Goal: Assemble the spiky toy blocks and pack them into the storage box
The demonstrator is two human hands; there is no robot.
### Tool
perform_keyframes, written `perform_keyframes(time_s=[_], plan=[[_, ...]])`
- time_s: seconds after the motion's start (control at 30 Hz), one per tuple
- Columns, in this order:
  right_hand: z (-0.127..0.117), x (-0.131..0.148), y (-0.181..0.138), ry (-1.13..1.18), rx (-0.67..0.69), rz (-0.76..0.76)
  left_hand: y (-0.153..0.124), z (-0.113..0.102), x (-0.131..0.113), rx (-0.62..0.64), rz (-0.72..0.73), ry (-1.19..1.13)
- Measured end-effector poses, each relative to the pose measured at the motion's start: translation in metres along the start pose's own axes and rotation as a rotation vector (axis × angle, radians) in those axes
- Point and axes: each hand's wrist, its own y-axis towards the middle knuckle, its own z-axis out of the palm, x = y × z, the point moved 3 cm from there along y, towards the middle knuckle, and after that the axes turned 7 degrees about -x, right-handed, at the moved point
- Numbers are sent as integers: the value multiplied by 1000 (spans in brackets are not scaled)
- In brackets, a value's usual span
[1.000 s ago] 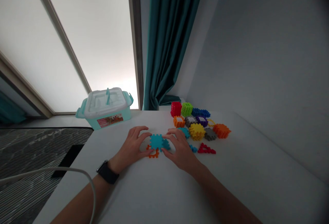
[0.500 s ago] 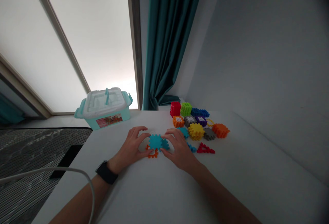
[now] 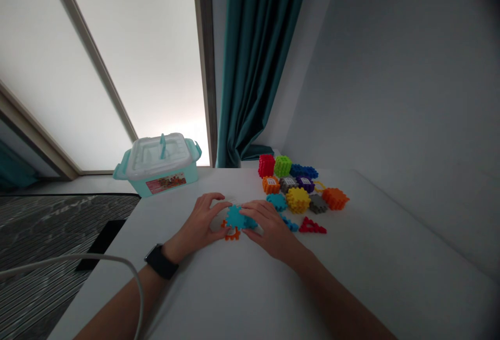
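A light-blue toothed building piece (image 3: pixel 235 217) lies between my two hands at the middle of the table, with a darker blue part showing at its right. My left hand (image 3: pixel 205 220) pinches its left edge between thumb and fingertips. From the right, my right hand (image 3: pixel 269 225) closes thumb and fingers on the other side, and those fingers partly cover it. Just below the blue piece, partly hidden under it, is an orange toothed piece (image 3: pixel 233 235). Close behind my right hand lie another blue toothed piece (image 3: pixel 277 202) and a smaller blue one (image 3: pixel 289 224).
Right of my hands are a red triangular piece (image 3: pixel 312 226), a yellow block (image 3: pixel 298 200), a grey gear (image 3: pixel 317 203) and an orange block (image 3: pixel 336 199). Red (image 3: pixel 266 165) and green (image 3: pixel 283 165) blocks stand behind. A lidded teal box (image 3: pixel 172 179) sits at back left; a cable (image 3: pixel 78 256) crosses the left foreground.
My right hand has shifted slightly left, its fingers reaching further over the light-blue piece, which has turned a little. More of the blue piece behind that hand shows now.
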Motion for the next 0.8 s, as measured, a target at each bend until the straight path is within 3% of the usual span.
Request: perform_keyframes(time_s=[0.2, 0.43, 0.8], plan=[[5, -2, -4, -20, -76, 90, 1, 2, 2, -74, -44, -59], [14, 0, -5, -22, -55, 96, 2, -1, 2, -119, -77, -21], [6, -2, -3, 29, 7, 59, 1, -6, 7, -151, 81, 58]])
